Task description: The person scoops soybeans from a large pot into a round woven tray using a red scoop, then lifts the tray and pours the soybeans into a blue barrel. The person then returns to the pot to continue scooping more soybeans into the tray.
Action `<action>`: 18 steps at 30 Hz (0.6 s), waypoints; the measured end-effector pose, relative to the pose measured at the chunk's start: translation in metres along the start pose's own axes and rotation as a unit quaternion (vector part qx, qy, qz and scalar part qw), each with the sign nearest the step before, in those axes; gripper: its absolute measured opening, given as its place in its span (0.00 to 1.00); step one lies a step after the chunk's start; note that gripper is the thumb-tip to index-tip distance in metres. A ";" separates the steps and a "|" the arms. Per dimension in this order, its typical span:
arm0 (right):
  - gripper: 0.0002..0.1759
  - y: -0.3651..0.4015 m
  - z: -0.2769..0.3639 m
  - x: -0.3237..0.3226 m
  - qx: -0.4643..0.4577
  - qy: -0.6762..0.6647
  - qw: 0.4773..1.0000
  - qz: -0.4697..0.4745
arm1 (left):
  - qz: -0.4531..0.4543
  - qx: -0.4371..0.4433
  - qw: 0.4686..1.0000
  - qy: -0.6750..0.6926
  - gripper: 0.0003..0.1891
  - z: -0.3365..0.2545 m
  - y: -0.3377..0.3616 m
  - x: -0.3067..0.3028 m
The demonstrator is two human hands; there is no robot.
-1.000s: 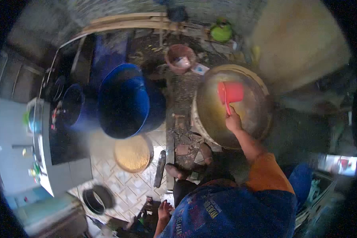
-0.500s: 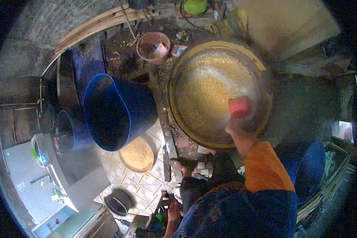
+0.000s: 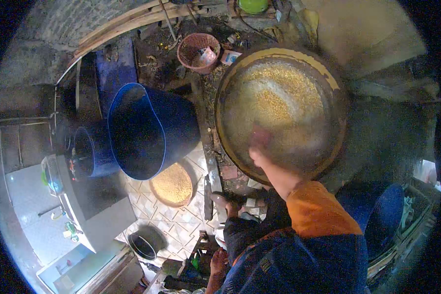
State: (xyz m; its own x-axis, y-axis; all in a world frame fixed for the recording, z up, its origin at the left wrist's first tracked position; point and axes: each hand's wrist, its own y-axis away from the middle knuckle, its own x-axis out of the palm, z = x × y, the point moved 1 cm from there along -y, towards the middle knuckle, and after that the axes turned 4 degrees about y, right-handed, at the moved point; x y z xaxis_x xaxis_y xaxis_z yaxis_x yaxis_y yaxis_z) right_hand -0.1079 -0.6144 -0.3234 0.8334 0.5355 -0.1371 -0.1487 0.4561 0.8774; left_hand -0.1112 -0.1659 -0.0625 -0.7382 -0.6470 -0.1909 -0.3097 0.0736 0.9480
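My right hand (image 3: 259, 156), at the end of an orange sleeve, grips a red dipper (image 3: 261, 135). The dipper looks darker than before and sits low in cloudy liquid, near the left front of a large round vat (image 3: 222, 139). Pale yellow bean-like kernels (image 3: 274, 105) form a mound in the vat, with whitish liquid around and over them. Down by my lap, my left hand (image 3: 218, 263) is beside dark clutter, well away from the vat; its fingers are small and blurred here.
Left of the vat stand a tall blue barrel (image 3: 179, 130) and a smaller blue one (image 3: 105, 159). A basket of yellow kernels (image 3: 171, 185) and a black bucket (image 3: 144, 245) rest on the tiles. Behind is a pink basket (image 3: 198, 50); another blue barrel (image 3: 384, 215) is at right.
My right hand has swept the red dipper leftward through the vat, and the dipper has sunk lower into the liquid. The whole view has shifted slightly.
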 end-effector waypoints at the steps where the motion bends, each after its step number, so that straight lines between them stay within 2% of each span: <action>1: 0.10 0.005 0.005 -0.004 0.023 -0.052 0.997 0.053 | 0.007 0.141 0.989 -0.039 0.20 0.024 -0.013 -0.008; 2: 0.09 0.010 0.010 -0.009 0.043 -0.096 0.989 0.101 | 0.013 0.279 0.957 -0.077 0.20 0.044 -0.025 -0.013; 4: 0.08 0.017 0.016 -0.023 0.073 -0.151 0.970 0.177 | 0.013 0.274 0.955 -0.112 0.20 0.050 -0.035 -0.018; 5: 0.08 0.020 0.019 -0.029 0.069 -0.151 0.970 0.177 | 0.010 0.264 0.953 -0.150 0.20 0.044 -0.035 -0.018; 7: 0.06 0.027 0.025 -0.043 0.055 -0.213 0.932 0.289 | -0.001 0.263 0.960 -0.093 0.20 0.045 -0.035 -0.017; 9: 0.06 0.060 0.039 -0.060 0.037 -0.238 0.920 0.309 | 0.032 0.179 0.983 0.028 0.19 0.066 -0.056 -0.030; 10: 0.06 0.080 0.049 -0.069 0.022 -0.262 0.907 0.328 | 0.044 0.238 0.970 -0.029 0.20 0.069 -0.066 -0.033; 13: 0.06 0.117 0.061 -0.083 0.036 -0.255 0.925 0.278 | 0.056 0.245 0.967 -0.037 0.20 0.036 -0.045 -0.025; 14: 0.06 0.126 0.061 -0.088 0.022 -0.277 0.917 0.286 | 0.079 0.039 0.970 0.228 0.22 0.043 -0.057 -0.030; 15: 0.06 0.139 0.064 -0.093 0.017 -0.272 0.919 0.286 | -0.012 0.225 0.962 -0.154 0.22 0.003 -0.018 -0.012; 16: 0.03 0.156 0.070 -0.098 0.018 -0.287 0.912 0.294 | -0.009 0.251 0.962 -0.109 0.21 0.003 -0.019 -0.011; 17: 0.05 0.167 0.074 -0.101 0.019 -0.302 0.904 0.302 | -0.005 0.277 0.959 -0.064 0.21 0.001 -0.019 -0.011; 18: 0.07 0.170 0.071 -0.105 0.016 -0.317 0.895 0.315 | -0.009 0.111 0.989 0.094 0.20 0.002 -0.024 -0.012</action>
State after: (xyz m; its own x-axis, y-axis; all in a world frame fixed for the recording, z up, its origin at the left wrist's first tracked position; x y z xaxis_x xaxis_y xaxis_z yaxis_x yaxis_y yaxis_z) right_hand -0.1833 -0.6437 -0.1269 0.7259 0.1638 0.6680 -0.6878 0.1805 0.7031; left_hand -0.0960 -0.1588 -0.0834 -0.6135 -0.7777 -0.1367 -0.4610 0.2123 0.8616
